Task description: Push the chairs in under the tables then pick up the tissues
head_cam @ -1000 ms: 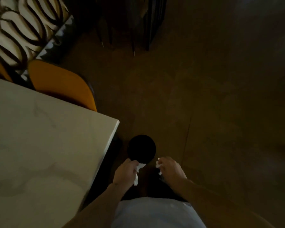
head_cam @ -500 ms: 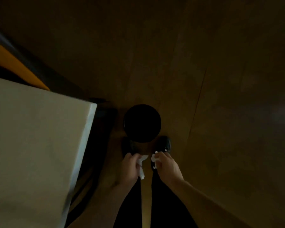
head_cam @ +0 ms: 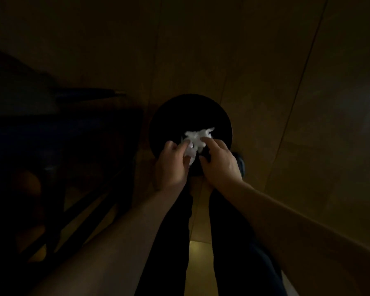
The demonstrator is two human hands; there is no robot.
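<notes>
Crumpled white tissues sit bunched between my two hands, right over the near part of a round black bin on the floor. My left hand pinches the tissues from the left side. My right hand pinches them from the right, fingertips on the white wad. Both hands hover above the bin's near rim. The scene is very dark.
Dark chair and table legs stand at the left, close to the bin. A brown tiled floor spreads ahead and to the right. My dark trouser legs and a shoe are below the hands.
I have bent down closer to the bin. My hands have moved forward and together over its opening, and the tissues now form one wad. The white tabletop has left the view.
</notes>
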